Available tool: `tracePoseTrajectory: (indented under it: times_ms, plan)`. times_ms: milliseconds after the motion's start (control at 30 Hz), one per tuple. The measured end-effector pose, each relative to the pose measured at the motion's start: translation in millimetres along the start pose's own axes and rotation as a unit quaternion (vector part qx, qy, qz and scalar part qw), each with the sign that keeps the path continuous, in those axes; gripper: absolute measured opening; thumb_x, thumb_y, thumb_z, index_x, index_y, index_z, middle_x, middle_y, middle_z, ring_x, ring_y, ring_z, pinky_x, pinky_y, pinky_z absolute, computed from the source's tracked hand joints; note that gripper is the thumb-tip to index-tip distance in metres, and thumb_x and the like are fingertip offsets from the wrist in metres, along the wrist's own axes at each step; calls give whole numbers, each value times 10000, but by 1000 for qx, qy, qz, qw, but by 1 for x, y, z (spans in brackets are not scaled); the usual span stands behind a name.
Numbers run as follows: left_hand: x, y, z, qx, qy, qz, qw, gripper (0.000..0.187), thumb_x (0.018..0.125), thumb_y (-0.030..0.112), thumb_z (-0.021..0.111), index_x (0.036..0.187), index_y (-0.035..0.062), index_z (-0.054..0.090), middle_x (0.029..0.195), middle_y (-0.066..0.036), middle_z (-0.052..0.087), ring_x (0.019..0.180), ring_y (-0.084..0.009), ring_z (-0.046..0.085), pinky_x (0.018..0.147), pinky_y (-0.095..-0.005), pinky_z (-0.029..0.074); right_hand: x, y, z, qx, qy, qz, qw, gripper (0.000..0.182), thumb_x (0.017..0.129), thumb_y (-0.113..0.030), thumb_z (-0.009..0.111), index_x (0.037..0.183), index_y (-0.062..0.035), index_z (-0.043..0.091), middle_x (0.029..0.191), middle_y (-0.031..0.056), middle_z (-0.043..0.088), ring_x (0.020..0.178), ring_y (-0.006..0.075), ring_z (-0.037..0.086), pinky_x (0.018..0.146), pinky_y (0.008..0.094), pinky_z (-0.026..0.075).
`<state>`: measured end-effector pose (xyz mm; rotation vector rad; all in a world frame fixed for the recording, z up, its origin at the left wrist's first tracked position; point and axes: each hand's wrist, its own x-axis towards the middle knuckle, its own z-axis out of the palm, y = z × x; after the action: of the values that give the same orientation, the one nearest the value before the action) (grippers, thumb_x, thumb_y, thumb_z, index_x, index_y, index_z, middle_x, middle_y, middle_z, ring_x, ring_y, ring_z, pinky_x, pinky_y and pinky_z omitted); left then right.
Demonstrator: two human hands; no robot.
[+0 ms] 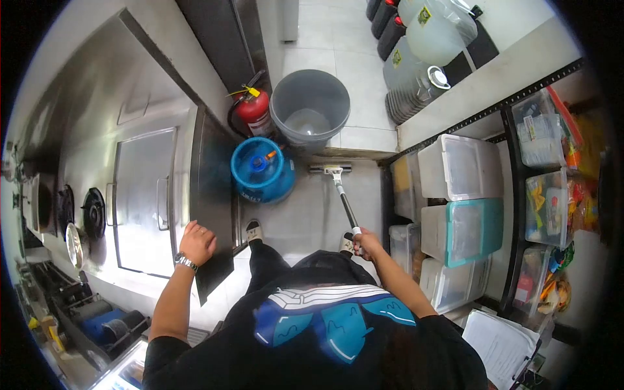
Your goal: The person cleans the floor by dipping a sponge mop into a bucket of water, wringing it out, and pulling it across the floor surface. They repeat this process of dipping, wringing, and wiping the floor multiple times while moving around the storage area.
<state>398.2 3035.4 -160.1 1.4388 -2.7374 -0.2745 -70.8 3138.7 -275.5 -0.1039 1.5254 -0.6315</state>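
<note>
My right hand (368,244) is wrapped round the handle of a sponge mop (347,207). Its white-bracketed, narrow head rests on the grey floor, close to a low step. My left hand (197,242), with a metal watch on the wrist, holds nothing and is beside the edge of the stainless steel counter (214,214), fingers loosely bent and apart. Left of the mop head stands a blue gas cylinder (281,183) with an orange-and-blue valve on top. Behind the cylinder is a large grey bin (279,107).
A red fire extinguisher (252,107) stands between counter and bin. To my right, stacked plastic boxes (460,168) fill a black-framed shelf (513,188). Large jugs (416,91) line the upper right. A clipboard with papers (499,348) lies at lower right.
</note>
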Motion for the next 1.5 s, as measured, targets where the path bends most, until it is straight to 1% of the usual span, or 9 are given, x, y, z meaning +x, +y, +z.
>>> tracePoseTrajectory:
  times_ms: [100, 200, 367, 567, 800, 1033, 1167, 1367, 1500]
  plan:
    - [-1, 0, 0, 14, -9, -3, 1000, 47, 690, 134, 595, 700, 88, 594, 726, -77, 576, 794, -233, 546, 930, -395, 338, 4, 13, 2, -15, -3, -11, 1000, 134, 749, -27, 452, 879, -57, 448, 576, 53, 444, 406, 151, 444, 338, 324, 390]
    - [-2, 0, 2, 11, -4, -4, 1000, 46, 685, 134, 600, 691, 89, 595, 722, -77, 576, 792, -234, 547, 930, -397, 338, 9, 28, -5, -89, 13, 40, 995, 100, 739, -26, 456, 836, -48, 452, 568, 63, 457, 405, 166, 458, 348, 345, 407]
    - [-4, 0, 2, 13, 0, 1, 1000, 36, 684, 127, 597, 687, 91, 593, 724, -76, 584, 799, -232, 549, 931, -395, 339, 31, 0, -26, -310, 17, -25, 950, 134, 728, -65, 536, 849, -13, 510, 599, 67, 530, 476, 160, 523, 410, 321, 433]
    - [-4, -2, 3, 21, -5, 5, 1000, 44, 680, 134, 603, 687, 92, 589, 734, -72, 585, 799, -233, 548, 929, -394, 339, -22, -66, -23, -256, 14, 42, 966, 130, 768, -55, 542, 879, -14, 487, 599, 48, 494, 450, 131, 477, 399, 303, 409]
    - [-5, -6, 4, -6, 10, 7, 1000, 52, 678, 137, 603, 700, 91, 589, 735, -73, 575, 795, -233, 547, 927, -394, 339, -26, -73, -14, -259, 13, 79, 963, 125, 738, -24, 553, 842, 3, 489, 625, 72, 506, 455, 160, 504, 381, 340, 416]
    - [-3, -6, 4, -30, 19, 0, 999, 46, 663, 119, 608, 696, 87, 601, 720, -79, 576, 791, -236, 555, 918, -403, 350, -17, -101, 10, -221, 56, 64, 972, 133, 737, -8, 548, 848, 1, 476, 642, 83, 491, 458, 167, 504, 369, 335, 396]
    - [-4, -6, 6, -36, 25, -4, 999, 42, 656, 108, 613, 688, 84, 602, 706, -81, 579, 782, -239, 558, 917, -406, 354, -16, -114, 12, -213, 30, 38, 976, 171, 741, -9, 545, 891, -34, 466, 685, 63, 475, 478, 160, 494, 383, 319, 396]
    - [-3, -5, 2, -37, 17, -8, 999, 41, 657, 109, 611, 689, 85, 601, 712, -79, 580, 784, -239, 555, 916, -412, 352, -3, -105, -1, -88, 21, 49, 995, 190, 749, -25, 533, 923, -43, 458, 705, 56, 474, 479, 146, 476, 384, 301, 396]
    - [0, -4, -2, -36, 13, -9, 999, 36, 662, 115, 609, 680, 88, 594, 711, -76, 575, 778, -237, 549, 915, -410, 351, 4, -93, 16, -101, 38, 45, 993, 208, 758, -30, 526, 949, -47, 447, 691, 48, 466, 480, 142, 480, 378, 292, 404]
